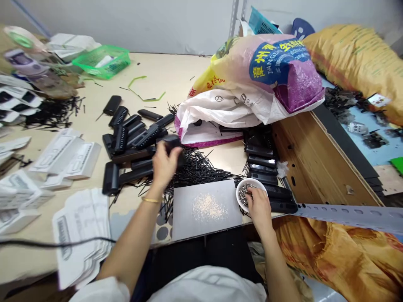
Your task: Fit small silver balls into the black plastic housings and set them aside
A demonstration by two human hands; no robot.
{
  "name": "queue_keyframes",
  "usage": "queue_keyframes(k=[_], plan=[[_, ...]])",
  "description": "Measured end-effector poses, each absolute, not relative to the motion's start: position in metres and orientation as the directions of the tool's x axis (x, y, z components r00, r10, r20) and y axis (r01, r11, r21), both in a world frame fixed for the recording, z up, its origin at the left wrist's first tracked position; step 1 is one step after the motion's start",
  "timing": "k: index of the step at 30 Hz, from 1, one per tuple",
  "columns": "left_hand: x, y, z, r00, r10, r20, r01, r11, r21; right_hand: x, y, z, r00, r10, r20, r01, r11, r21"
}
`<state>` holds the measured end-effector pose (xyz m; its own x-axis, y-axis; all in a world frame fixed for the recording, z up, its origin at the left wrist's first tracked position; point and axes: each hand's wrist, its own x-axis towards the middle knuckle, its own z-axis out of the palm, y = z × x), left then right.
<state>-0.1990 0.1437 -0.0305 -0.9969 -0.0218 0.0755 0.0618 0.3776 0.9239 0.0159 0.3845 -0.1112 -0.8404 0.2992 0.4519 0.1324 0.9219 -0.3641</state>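
My left hand (164, 165) is closed round a black plastic casing (171, 141), beside a heap of similar black casings (135, 134). Beneath and to the right of it spreads a pile of thin black sticks (204, 167). My right hand (260, 205) reaches into a small white bowl (238, 202) of tiny shiny metal parts (244, 192); its fingers are drawn together among them, and what they pinch is hidden. Between my forearms lies a grey sheet (185, 226) with small pale specks scattered over its middle.
A printed woven sack (239, 84) lies behind the sticks. More black casings (261, 161) line a wooden board (317, 155) at right, near a metal bar (346, 214). White printed cartons (78, 235), a black cable (56, 242) and a green basket (105, 63) are at left.
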Motion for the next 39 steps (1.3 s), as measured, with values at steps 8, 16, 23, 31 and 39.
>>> queue_keyframes(k=[8, 16, 23, 31, 39], plan=[[-0.233, 0.23, -0.022, -0.876, 0.347, 0.334, 0.467, 0.444, 0.764, 0.006, 0.381, -0.112, -0.858, 0.279, 0.431, 0.142, 0.936, -0.322], [-0.184, 0.374, -0.024, -0.618, 0.752, 0.229, 0.434, 0.084, 0.897, 0.008, 0.382, -0.102, -0.827, 0.356, 0.436, 0.149, 0.885, -0.441], [-0.153, 0.268, -0.028, -0.819, 0.574, 0.002, -0.133, -0.194, 0.972, 0.02, 0.373, -0.09, -0.78, 0.614, 0.125, 0.147, 0.374, -0.916], [-0.084, 0.199, -0.024, -0.725, 0.433, -0.536, -0.674, -0.606, 0.423, 0.013, 0.337, -0.078, -0.817, 0.573, -0.068, -0.031, -0.161, -0.987], [-0.072, 0.19, -0.033, -0.641, 0.391, -0.661, -0.692, -0.666, 0.277, 0.009, 0.3, -0.065, -0.779, 0.537, 0.324, -0.115, 0.385, -0.916]])
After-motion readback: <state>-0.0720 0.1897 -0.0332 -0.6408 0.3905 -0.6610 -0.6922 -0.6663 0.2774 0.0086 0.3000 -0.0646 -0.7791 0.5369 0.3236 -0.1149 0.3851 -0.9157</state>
